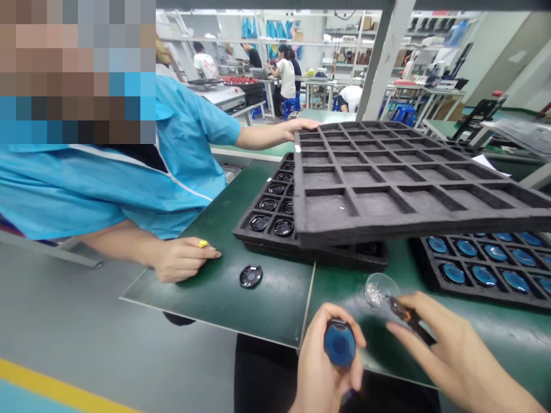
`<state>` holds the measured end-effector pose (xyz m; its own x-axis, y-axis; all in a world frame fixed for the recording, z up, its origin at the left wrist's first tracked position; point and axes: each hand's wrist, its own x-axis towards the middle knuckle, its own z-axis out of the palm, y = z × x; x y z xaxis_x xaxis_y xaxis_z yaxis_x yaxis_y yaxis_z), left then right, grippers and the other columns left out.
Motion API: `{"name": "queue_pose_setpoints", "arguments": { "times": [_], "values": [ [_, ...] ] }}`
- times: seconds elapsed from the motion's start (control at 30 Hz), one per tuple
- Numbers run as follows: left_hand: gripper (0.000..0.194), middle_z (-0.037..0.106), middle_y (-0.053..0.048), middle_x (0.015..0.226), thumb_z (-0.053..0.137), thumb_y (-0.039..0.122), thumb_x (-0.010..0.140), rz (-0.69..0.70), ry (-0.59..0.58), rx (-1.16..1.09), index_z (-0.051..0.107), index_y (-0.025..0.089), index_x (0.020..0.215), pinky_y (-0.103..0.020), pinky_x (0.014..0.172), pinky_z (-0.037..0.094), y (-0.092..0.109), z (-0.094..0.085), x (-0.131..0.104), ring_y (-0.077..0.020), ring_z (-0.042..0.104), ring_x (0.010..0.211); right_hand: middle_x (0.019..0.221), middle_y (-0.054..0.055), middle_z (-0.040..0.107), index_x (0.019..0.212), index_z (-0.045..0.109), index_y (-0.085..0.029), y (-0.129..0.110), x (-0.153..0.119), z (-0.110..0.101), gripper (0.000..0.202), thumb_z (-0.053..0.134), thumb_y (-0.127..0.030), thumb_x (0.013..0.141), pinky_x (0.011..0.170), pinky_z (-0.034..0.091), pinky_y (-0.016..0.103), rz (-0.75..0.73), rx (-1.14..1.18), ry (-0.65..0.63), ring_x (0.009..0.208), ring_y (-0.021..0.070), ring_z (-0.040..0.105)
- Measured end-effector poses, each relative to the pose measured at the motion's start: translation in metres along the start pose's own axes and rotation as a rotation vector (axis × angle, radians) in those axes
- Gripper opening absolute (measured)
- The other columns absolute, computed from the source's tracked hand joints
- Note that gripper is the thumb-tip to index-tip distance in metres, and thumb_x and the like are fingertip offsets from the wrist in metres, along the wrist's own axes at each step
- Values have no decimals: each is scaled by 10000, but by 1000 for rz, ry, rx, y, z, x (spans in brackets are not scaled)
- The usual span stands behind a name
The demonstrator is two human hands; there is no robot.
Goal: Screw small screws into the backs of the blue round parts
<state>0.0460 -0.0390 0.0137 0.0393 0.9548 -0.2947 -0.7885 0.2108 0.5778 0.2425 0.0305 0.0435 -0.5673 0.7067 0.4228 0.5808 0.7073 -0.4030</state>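
Note:
My left hand (317,358) is closed around a round part with a blue face (340,344) and a dark rim, held upright at the table's front edge. Between the thumb and fingers of my right hand (451,338) is a dark hand tool with an orange spot (402,311); its exact kind is blurred. The tool's tip is beside a small see-through dish (390,282) holding many tiny silvery pieces (375,295). Whether the tip touches them I cannot tell. Further left, a black round part (251,276) lies alone on the green table.
A co-worker in a blue jacket (185,126) rests one hand on a tilted black compartment tray (327,223), above another tray of black round parts (267,241). The co-worker's other hand (183,261) is on the table. A tray of blue-faced parts (434,269) stands right.

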Motion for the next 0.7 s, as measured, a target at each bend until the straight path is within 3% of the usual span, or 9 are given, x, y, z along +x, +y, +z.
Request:
{"name": "queue_pose_setpoints", "arguments": {
  "times": [0.13,0.2,0.3,0.43,0.6,0.7],
  "values": [
    [612,685,-1,711,515,808,951,-25,-70,24,565,199,999,-116,353,217,-10,0,-4,-44,480,364,893,-17,655,1052,577,-246,-36,9,3,29,597,-264,1040,640,565,213,21,266,-21,705,150,655],
    [629,661,24,685,521,833,932,-31,-40,78,550,211,1021,-117,354,240,-15,1,-8,-39,450,357,933,-17,657,1058,588,-249,-45,13,7,88,621,-202,990,694,568,208,46,347,-92,765,148,664],
    [633,686,15,698,478,839,945,-15,-25,150,529,220,1065,-119,376,272,-17,0,-13,-42,464,365,927,-10,654,1045,597,-243,-44,16,13,79,548,-182,1034,692,542,214,124,381,-72,773,148,652],
    [601,765,-45,779,413,827,976,-69,-109,101,482,243,1100,-109,359,277,-15,-4,-12,-79,545,383,909,1,651,1040,606,-236,-34,10,13,142,488,-278,1108,683,501,230,265,422,10,764,159,622],
    [671,740,-22,681,384,894,925,-112,-142,-12,492,260,1116,-126,276,256,-23,-6,-5,-94,462,283,881,2,651,998,623,-237,-36,1,4,181,522,-354,1092,717,482,238,375,617,-173,777,169,614],
    [674,731,-18,710,508,875,895,-140,-45,63,550,255,1156,-155,331,358,-27,-10,-5,-129,572,373,869,-7,676,974,637,-233,-45,0,0,66,609,-292,964,732,463,247,421,659,-269,790,174,627]
  ]
}}
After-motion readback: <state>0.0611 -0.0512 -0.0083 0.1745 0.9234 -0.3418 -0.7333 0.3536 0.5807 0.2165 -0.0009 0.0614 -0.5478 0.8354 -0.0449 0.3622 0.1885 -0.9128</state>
